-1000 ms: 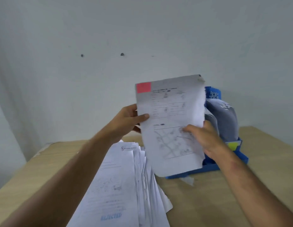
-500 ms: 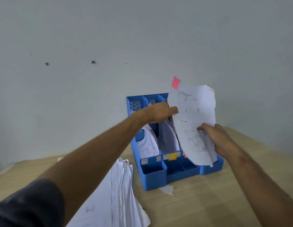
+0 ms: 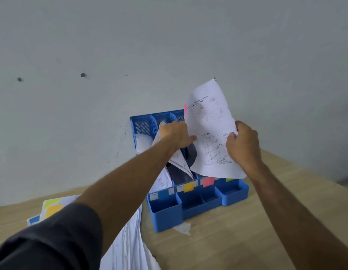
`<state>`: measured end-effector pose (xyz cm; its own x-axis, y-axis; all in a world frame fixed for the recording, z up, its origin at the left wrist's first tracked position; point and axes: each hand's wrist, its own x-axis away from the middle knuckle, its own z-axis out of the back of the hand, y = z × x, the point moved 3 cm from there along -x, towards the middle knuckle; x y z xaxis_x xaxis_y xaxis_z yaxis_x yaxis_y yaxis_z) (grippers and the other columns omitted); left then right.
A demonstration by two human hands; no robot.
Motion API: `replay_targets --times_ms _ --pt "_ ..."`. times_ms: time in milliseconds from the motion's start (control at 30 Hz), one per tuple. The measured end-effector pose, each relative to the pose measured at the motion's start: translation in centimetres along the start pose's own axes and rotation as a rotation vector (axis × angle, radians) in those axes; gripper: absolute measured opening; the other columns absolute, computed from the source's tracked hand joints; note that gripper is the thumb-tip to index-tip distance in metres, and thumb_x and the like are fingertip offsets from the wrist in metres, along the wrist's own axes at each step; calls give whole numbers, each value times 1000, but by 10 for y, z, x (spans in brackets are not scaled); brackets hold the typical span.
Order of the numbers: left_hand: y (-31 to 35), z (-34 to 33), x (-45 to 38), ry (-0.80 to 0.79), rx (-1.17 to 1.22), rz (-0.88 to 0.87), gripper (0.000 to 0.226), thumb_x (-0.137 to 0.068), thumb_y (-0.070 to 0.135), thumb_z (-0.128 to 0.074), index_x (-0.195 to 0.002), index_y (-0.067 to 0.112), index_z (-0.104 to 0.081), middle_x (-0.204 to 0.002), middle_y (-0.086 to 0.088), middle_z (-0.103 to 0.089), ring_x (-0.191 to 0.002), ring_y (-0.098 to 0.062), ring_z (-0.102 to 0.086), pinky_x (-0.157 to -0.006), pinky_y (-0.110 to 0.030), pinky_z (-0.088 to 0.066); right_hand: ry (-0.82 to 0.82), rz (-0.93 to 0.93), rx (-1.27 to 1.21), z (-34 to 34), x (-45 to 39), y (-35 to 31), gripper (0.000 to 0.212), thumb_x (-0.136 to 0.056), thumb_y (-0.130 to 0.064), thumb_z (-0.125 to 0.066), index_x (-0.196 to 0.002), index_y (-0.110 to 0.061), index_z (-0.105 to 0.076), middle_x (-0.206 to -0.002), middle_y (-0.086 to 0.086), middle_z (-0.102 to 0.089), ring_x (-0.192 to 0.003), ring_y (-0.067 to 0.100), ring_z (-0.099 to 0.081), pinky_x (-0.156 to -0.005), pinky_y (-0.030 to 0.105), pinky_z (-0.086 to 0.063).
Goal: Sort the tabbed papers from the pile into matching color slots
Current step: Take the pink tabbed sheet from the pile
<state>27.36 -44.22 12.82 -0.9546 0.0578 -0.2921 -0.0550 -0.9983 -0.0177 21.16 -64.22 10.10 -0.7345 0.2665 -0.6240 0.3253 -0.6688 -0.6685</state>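
Both the right hand (image 3: 242,145) and left hand (image 3: 178,134) grip the pink-tabbed sheet (image 3: 210,131) upright, directly above the organizer's pink-labelled slot (image 3: 207,181).

Soft, even, slightly dim light; faint shadows, no glare. Wide-angle bending at the edges, slight overall softness throughout.
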Motion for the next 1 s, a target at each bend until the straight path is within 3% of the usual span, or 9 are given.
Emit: replay_targets --times_ms 100,200,333,433,567,633,800,933,1000 --pt "6 -11 -7 4 116 -13 54 -94 67 -48 -120 22 -62 -108 3 -69 -110 -26 -65 -115 -65 -24 20 56 105 -13 2 -7 15 -93 2 -46 -99 -8 -55 -83 11 -56 -72 36 -51 -61 35 -34" --pt "8 -8 -6 5 298 -24 56 -96 66 -47 -140 32 -53 -129 7 -66 -129 -24 -55 -116 -70 -3 17 78 82 -32 10 -11 24 -97 -2 -49 -120 0 -57 -110 21 -58 -96 42 -57 -72 39 -39" --pt "8 6 -7 -32 513 -85 75 -98 56 -54 -159 25 -25 -135 -4 -63 -128 -28 -55 -109 -54 -27 -42 133 -18 -50 23 -14 31 -93 -12 -62 -122 -6 -55 -112 13 -59 -99 32 -59 -76 40 -50" --pt "-1 19 -12 40 417 -19 62 -96 57 -53 -143 18 -54 -133 -7 -65 -128 -31 -54 -115 -71 -16 -134 65 42 -50 26 -7 34 -90 -23 -64 -117 -7 -52 -112 10 -62 -100 33 -63 -75 44 -56" --pt "-4 47 -17 233 419 -85 103 -94 51 -59 -161 29 16 -123 4 -69 -127 -25 -55 -114 -64 -21 -258 24 185 -49 27 1 35 -91 -12 -60 -125 -3 -55 -125 14 -64 -105 38 -63 -72 33 -48" --pt "-6 58 -21 328 554 -130 122 -85 51 -75 -157 37 22 -102 11 -72 -106 -16 -64 -99 -48 -30 -236 57 185 -50 26 0 47 -91 -5 -58 -137 -8 -53 -132 12 -63 -111 37 -63 -81 37 -55" --pt "-11 67 -31 338 607 -363 109 -84 40 -80 -155 55 3 -91 11 -73 -84 -2 -68 -96 -49 -52 -344 -21 226 -73 24 8 50 -99 -14 -57 -147 -12 -42 -119 17 -67 -101 35 -69 -69 31 -52" --pt "-11 66 -24 268 450 -385 37 -98 50 -58 -133 38 -54 -102 17 -70 -93 -9 -67 -105 -54 -43 -303 -51 173 -79 33 15 26 -97 -32 -61 -113 -13 -61 -95 5 -72 -78 20 -65 -66 30 -50" --pt "-11 56 -21 216 390 -369 30 -100 51 -55 -122 31 -63 -108 17 -69 -98 -10 -65 -107 -51 -39 -210 -12 184 -76 36 17 20 -97 -33 -58 -100 -14 -61 -85 3 -70 -73 19 -62 -65 28 -45"
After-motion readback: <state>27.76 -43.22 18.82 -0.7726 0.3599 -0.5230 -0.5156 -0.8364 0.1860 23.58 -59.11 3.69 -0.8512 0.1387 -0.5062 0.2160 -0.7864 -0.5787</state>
